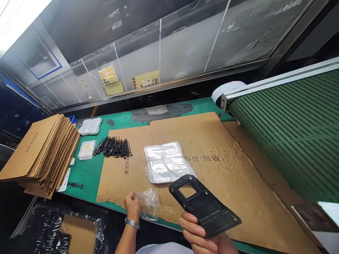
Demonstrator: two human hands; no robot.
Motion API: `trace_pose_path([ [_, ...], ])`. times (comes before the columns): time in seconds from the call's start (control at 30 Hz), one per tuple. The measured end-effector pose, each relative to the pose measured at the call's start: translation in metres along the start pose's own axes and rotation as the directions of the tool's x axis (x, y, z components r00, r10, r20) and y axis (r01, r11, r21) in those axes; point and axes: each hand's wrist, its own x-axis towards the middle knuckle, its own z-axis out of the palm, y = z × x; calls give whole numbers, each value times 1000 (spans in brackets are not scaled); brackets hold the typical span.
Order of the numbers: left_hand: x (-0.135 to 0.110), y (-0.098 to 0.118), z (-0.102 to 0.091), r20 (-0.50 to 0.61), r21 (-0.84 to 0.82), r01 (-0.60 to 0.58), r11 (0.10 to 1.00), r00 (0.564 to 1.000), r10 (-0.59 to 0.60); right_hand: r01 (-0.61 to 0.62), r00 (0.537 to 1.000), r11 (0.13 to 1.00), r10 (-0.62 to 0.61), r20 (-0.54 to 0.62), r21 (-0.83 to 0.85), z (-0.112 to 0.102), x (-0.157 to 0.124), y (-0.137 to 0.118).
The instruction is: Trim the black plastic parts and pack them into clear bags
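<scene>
Left hand (132,205): fingers pinched on one clear bag (148,203) at the cardboard's (220,177) near edge.
Right hand (209,243): closed around one black plate (204,205), raised above the cardboard.
Foil packs (166,162): one pile.

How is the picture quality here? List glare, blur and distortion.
Head view: the ceiling light at top left is blown out to white; the stack of clear bags throws glare; straight edges like the conveyor rail bow from wide-angle distortion; the bottom-right corner is smeared; the black plastic plate in the right hand and the left hand stay sharp.
</scene>
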Motion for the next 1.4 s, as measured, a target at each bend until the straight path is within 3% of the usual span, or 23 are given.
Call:
trace_pose_path([
  [0.1, -1, 1, 0, -20, 24, -10, 1000, 1000, 10, 11, 999, 977, -20, -42, -212, -3, 6, -2],
  [0.17, -2, 3, 1, -28, 39, -21, 999, 999, 23, -5, 993, 892, -50, -111, -453, -9, 12, -4],
  [0.3, -5, 12, 4, 27, 62, -64, 996, 998, 62, -152, 960, 475, -137, -243, -867, -31, 30, -13],
  [0.37, -6, 16, 5, 118, 70, -93, 993, 989, 85, -231, 951, 287, -134, -277, -930, -46, 39, -19],
  [0.43, -8, 19, 6, 214, 93, -118, 989, 972, 96, -255, 938, 195, -190, -291, -947, -62, 47, -26],
  [0.63, -26, 19, -3, 340, 289, -219, 932, 933, 114, -202, 852, 159, -459, -253, -966, -95, 62, -40],
  [0.8, -50, 20, -2, 288, 503, -276, 819, 947, 143, -141, 791, 105, -585, -176, -984, -110, 69, -42],
  [0.93, -47, 24, 8, 153, 618, -311, 722, 949, 277, -145, 791, 14, -598, -125, -989, -112, 69, -44],
  [1.03, -36, 26, 17, 206, 638, -389, 665, 918, 339, -105, 810, -61, -584, -50, -993, -104, 67, -46],
  [1.13, -33, 28, 23, 319, 595, -499, 630, 866, 385, -41, 822, -94, -570, 20, -995, -96, 68, -48],
  [1.3, -53, 35, 25, 585, 442, -779, 446, 627, 514, 30, 793, 35, -609, 2, -999, -98, 73, -46],
  [1.33, -58, 38, 24, 594, 445, -790, 422, 613, 521, 46, 782, 72, -623, -9, -996, -99, 74, -45],
  [1.4, -65, 46, 24, 566, 480, -771, 418, 637, 524, 79, 762, 133, -647, -26, -988, -100, 76, -41],
])
